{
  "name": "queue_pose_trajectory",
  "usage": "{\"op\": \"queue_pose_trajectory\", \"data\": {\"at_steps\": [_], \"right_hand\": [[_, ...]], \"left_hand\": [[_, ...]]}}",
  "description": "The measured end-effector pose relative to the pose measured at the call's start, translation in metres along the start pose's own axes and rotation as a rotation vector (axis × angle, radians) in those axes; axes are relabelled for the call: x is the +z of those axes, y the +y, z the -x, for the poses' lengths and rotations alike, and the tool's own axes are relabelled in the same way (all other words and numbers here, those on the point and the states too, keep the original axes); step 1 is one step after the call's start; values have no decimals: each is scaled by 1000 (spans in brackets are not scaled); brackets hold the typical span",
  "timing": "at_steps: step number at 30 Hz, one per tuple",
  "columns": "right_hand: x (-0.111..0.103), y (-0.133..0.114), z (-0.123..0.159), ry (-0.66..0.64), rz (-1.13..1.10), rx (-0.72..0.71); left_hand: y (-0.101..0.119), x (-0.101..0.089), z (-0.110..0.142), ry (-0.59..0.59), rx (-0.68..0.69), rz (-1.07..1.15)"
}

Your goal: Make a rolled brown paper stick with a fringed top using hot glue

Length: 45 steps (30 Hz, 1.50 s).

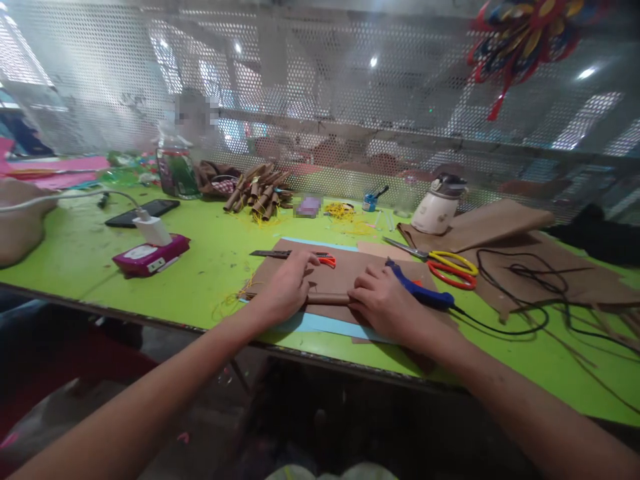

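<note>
A thin roll of brown paper lies across a flat brown sheet near the table's front edge. My left hand grips its left part with curled fingers, and my right hand has its fingers bent round the right end. Light blue paper sticks out beneath the brown sheet. Just beyond my left fingers rests a utility knife with its blade out to the left. A blue glue gun lies beside my right hand, partly hidden by it. Scissors with yellow and red handles lie behind the glue gun.
On the green table sit a purple power strip with a white charger, a phone and bundled paper rolls. A white kettle-like flask stands behind brown paper and a black cord. Another person's arm rests at left.
</note>
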State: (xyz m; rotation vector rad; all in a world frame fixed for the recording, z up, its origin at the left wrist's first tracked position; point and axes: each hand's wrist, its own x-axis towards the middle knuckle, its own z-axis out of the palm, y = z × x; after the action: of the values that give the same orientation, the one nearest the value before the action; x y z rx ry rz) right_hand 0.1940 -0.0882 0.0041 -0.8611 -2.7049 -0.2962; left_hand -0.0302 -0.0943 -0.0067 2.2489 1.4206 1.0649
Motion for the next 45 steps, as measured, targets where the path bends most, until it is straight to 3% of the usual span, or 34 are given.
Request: {"op": "queue_pose_trajectory", "data": {"at_steps": [3, 6, 8, 11, 14, 23, 30, 38, 45], "right_hand": [[0, 2, -2, -23, 49, -55], [0, 4, -3, -53, 90, -98], [-2, 4, -4, -66, 115, -114], [-5, 2, -7, -96, 114, -103], [-9, -1, -11, -136, 87, -73], [-8, -1, -15, -165, 75, -84], [-3, 2, -12, -140, 33, -114], [3, -2, -6, -68, 11, -73], [3, -5, -5, -6, -98, 5]], "left_hand": [[0, -12, -5, 73, -155, 242], [3, -34, -15, 261, -287, 410], [7, -50, -22, 391, -272, 496], [10, -67, -32, 474, -260, 678], [13, -72, -41, 523, -224, 777], [32, -57, -67, 353, -127, 933], [29, -33, -86, 149, -216, 985], [37, -10, -76, -157, -248, 1268], [39, -10, -65, -258, -220, 1396]]}}
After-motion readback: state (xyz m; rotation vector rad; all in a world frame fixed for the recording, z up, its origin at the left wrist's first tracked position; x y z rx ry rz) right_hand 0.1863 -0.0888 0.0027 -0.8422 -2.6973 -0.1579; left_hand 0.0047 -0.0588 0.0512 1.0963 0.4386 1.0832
